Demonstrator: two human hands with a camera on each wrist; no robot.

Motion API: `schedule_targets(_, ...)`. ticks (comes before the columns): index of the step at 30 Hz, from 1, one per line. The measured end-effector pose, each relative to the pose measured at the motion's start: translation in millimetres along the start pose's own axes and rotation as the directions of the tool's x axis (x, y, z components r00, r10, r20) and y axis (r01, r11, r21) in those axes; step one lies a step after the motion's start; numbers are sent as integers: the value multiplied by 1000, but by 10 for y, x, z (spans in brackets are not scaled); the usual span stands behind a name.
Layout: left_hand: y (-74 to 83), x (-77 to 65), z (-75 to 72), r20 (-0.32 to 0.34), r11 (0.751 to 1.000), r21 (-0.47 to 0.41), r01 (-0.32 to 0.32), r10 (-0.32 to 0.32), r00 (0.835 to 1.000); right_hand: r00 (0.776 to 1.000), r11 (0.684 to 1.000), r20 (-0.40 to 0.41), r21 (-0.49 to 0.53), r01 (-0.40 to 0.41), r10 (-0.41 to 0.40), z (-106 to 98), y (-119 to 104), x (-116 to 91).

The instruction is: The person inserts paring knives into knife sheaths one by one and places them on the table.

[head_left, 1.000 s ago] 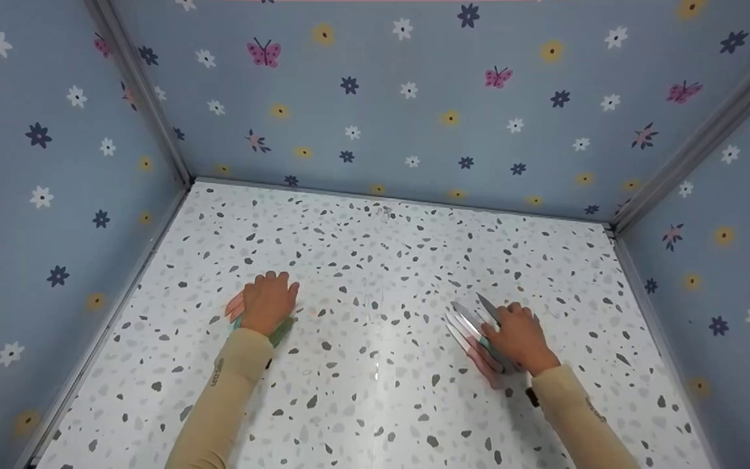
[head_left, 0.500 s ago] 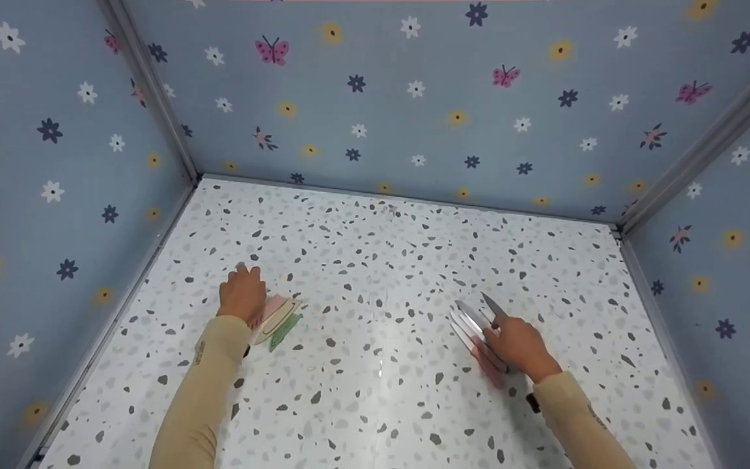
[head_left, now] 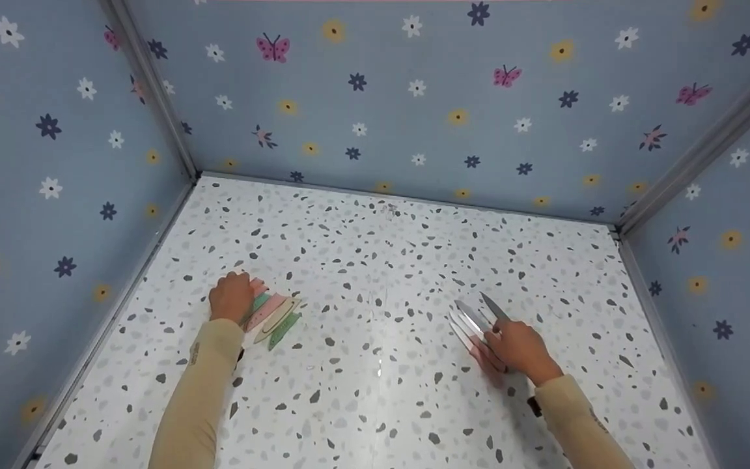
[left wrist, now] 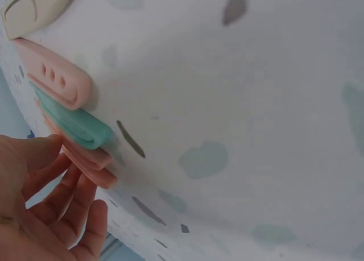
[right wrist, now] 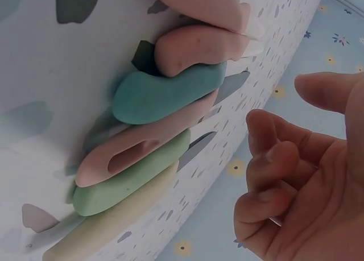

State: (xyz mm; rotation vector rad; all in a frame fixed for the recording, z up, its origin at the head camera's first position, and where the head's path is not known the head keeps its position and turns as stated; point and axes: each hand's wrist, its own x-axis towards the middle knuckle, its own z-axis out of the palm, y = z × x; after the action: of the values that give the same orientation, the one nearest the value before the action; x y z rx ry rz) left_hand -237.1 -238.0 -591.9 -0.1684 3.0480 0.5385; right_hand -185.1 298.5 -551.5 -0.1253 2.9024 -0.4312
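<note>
At the left, a fanned row of coloured knife covers lies on the table: green, cream, pink with three holes, teal, then orange-pink. My left hand is at the row's left end; its thumb and fingertips lie on either side of the orange-pink knife cover. At the right lie several knives side by side, blades pointing away. Their handles are pink, teal, green and cream. Above them my right hand hovers, loosely curled, holding nothing.
A white speckled tabletop carries both groups, with a wide gap between them. Blue flowered panels in grey frames enclose it at the back, left and right.
My left hand has moved left off the knife covers, uncovering the green, cream, pink and teal ones. The right hand has stayed over the knives, shifting slightly towards me.
</note>
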Motion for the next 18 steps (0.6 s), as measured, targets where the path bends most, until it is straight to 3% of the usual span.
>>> schedule_targets(9,-8,3,12,-23,996,-68,55,-57,998,1000,1000,2,9,-11,11,31,22,-6)
schedule_targets(18,-35,2,-33,30,977,-183,106,-103,994,1000,1000,-13,-3,1,-1,40,21,-3)
